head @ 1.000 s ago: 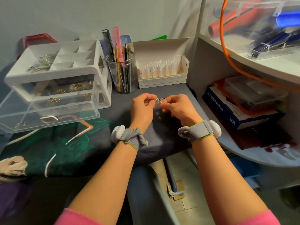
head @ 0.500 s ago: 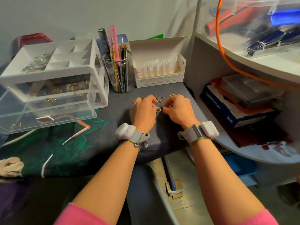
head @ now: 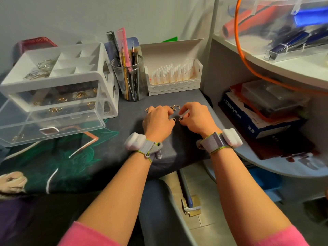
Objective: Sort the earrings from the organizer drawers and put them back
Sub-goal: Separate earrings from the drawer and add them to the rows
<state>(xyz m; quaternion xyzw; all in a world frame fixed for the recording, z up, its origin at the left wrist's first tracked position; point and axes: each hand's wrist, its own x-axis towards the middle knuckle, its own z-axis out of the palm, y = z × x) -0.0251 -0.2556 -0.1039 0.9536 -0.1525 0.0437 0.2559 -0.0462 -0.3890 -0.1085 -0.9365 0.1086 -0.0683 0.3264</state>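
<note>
Head view: we are pinching a hoop earring (head: 181, 119) in right hand (head: 197, 120) fingers, left hand (head: 157, 121) fingers curling, hold unclear, and advising laying matched pairs apart on the desk (head: 179, 148).

Dim, warmly lit corner with a draped counter and shelving

A plain pale wall (head: 71, 15) is seen behind the counter (head: 129, 123), over which a dark printed cloth (head: 79, 157) is spread. To the right, a curved white shelf (head: 301, 68) is fixed above a curved pale-blue lower shelf (head: 266, 166). Beige floor tiles (head: 205, 228) are glimpsed below the counter edge.
</note>
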